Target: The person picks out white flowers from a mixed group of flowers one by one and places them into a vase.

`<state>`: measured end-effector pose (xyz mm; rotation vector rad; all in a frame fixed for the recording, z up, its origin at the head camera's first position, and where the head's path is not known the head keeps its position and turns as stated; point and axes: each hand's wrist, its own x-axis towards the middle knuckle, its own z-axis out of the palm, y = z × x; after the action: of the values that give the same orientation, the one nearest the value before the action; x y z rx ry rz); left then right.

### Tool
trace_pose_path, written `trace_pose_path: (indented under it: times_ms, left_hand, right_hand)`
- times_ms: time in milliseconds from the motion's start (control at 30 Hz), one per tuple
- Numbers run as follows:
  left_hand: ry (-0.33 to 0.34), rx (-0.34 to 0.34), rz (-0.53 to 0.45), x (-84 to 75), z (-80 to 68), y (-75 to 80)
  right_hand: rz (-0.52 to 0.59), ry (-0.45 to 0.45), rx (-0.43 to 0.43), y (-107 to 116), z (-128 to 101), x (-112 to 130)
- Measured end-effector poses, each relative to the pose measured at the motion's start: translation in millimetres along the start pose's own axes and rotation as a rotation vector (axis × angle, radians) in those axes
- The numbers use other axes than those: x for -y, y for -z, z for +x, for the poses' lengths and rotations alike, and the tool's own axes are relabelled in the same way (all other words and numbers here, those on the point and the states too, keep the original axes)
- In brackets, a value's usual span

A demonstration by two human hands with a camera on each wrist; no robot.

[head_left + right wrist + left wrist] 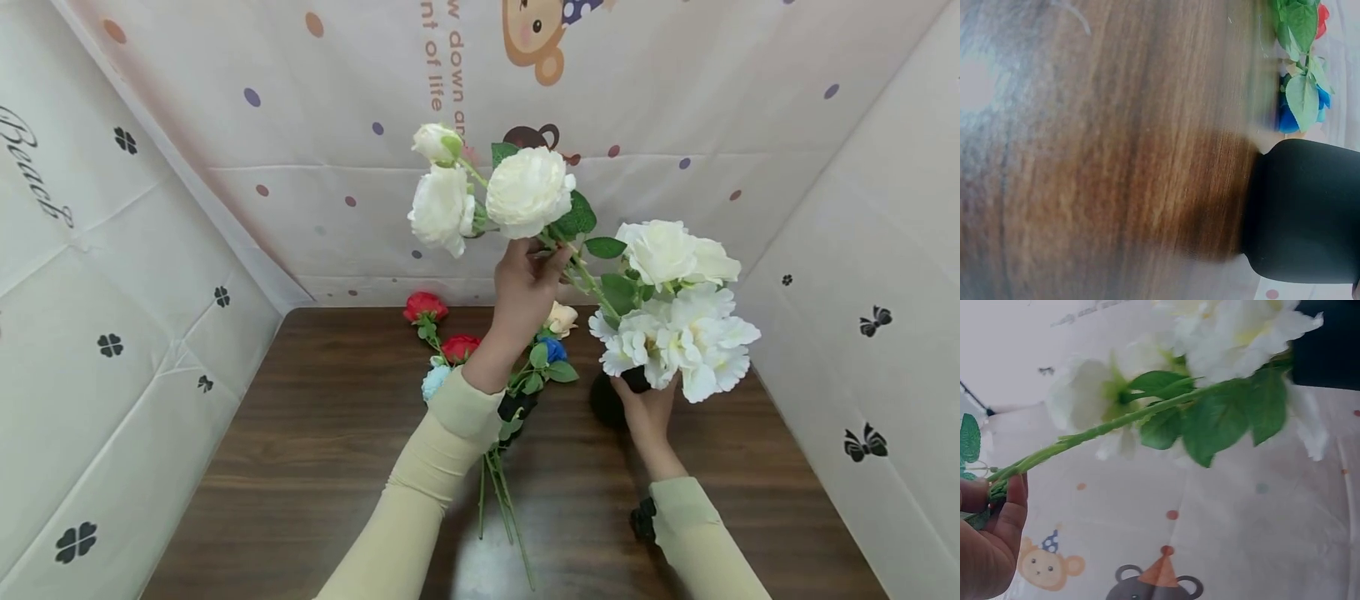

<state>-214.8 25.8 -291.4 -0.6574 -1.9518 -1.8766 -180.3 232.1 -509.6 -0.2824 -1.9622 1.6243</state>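
Observation:
My left hand (521,287) pinches the green stem (1116,425) of a spray of white rose-like flowers (528,193). The spray tilts to the left, and its stem runs down toward a black vase (607,402). More white flowers (701,337) with broad petals and green leaves crowd over the vase mouth, hiding it. Low on the right, my right hand (651,412) holds the vase near its top; flowers cover part of its fingers. In the right wrist view the vase's dark rounded body (1307,212) stands on the wooden table.
Behind my left forearm lie red flowers (425,307), a light blue one (435,381), a blue one (555,348) and a cream one (561,319). Their bare stems (504,504) point toward me across the brown table (337,450). Printed cloth walls (337,217) enclose the table.

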Motion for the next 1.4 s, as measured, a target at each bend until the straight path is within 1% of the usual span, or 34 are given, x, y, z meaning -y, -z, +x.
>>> trace_pose_path:
  times_ms: [133, 267, 333, 400, 567, 600, 700, 767, 833, 900, 933, 1000, 1067, 1133, 1233, 1333, 1400]
  left_hand:
    - [0.023, -0.011, -0.008, -3.2, 0.1, 5.2]
    - [0.060, -0.044, -0.039, -4.7, -2.4, 9.0]
    - [0.068, -0.043, -0.046, -5.2, -3.3, 10.2]
    - [0.056, -0.042, -0.033, -5.4, -3.7, 11.3]
    - [-0.037, -0.066, 0.037, -7.2, -3.6, 14.4]
    - [-0.044, -0.067, 0.044, -7.4, -3.8, 14.7]
    - [-0.031, -0.024, 0.033, -6.2, -4.6, 13.0]
    - [0.000, 0.010, 0.029, -3.5, -5.7, 10.8]
    - [0.029, 0.052, 0.050, -1.7, -7.6, 9.3]
    - [0.041, 0.089, 0.082, -1.3, -9.7, 8.1]
    - [0.036, 0.097, 0.092, -0.4, -10.7, 7.9]
    - [0.002, 0.099, 0.086, 1.3, -11.2, 6.9]
    - [-0.035, 0.067, 0.051, 4.6, -11.0, 5.8]
    - [-0.075, 0.012, 0.003, 8.6, -11.0, 5.2]
    - [-0.083, -0.040, -0.074, 9.7, -13.2, 6.0]
    - [-0.091, -0.060, -0.123, 7.6, -15.5, 6.2]
    - [-0.098, -0.062, -0.132, 5.4, -16.4, 5.7]
  right_hand:
    - [0.030, -0.002, -0.001, -0.9, -2.0, 4.4]
    - [-0.017, -0.011, 0.004, -1.2, -2.3, 5.4]
    - [-0.042, -0.014, 0.000, -1.0, -1.9, 3.1]
    - [-0.053, -0.016, -0.002, -0.8, -1.7, 0.2]
    - [-0.043, -0.010, 0.001, 1.4, 0.3, -4.4]
    - [-0.040, -0.005, 0.001, 1.7, 0.8, -4.9]
    - [-0.041, 0.018, -0.010, 2.2, 2.7, -5.4]
    - [-0.041, 0.024, -0.013, 2.1, 3.1, -5.2]
    - [-0.041, 0.022, -0.006, 1.8, 2.6, -4.3]
    - [-0.031, 0.011, 0.003, 1.4, 1.6, -2.3]
    - [-0.032, 0.011, 0.004, 1.1, 1.4, -2.5]
    - [-0.032, 0.014, 0.001, 0.9, 1.3, -3.0]
    - [-0.036, 0.020, -0.006, 0.8, 1.8, -3.8]
    - [-0.055, 0.026, -0.007, 1.0, 2.3, -5.9]
    - [-0.067, 0.025, 0.001, 0.4, 2.2, -6.2]
    - [-0.071, 0.027, 0.003, 0.2, 2.0, -6.8]
    - [-0.071, 0.029, 0.003, 0.1, 1.7, -6.8]
